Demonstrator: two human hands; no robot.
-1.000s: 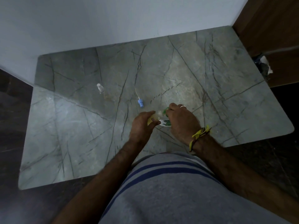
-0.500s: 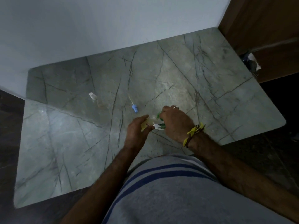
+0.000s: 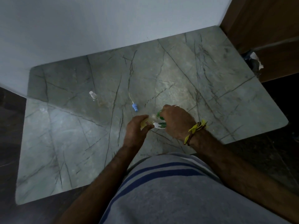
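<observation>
Your left hand (image 3: 137, 128) and right hand (image 3: 176, 122) each curl fingers round the labelled bottle (image 3: 159, 125), just nearer you than the blue nozzle (image 3: 134, 108).

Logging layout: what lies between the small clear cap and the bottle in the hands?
In the head view, a blue nozzle with a thin tube lies between clear cap and bottle, touching neither.

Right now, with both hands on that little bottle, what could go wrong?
1. The left hand and right hand grip the little bottle over the table while the blue pump top lies apart. If the bottle is open, liquid may spill.
2. The clear cap lies alone, far to the left, and might roll off or get forgotten.
</observation>
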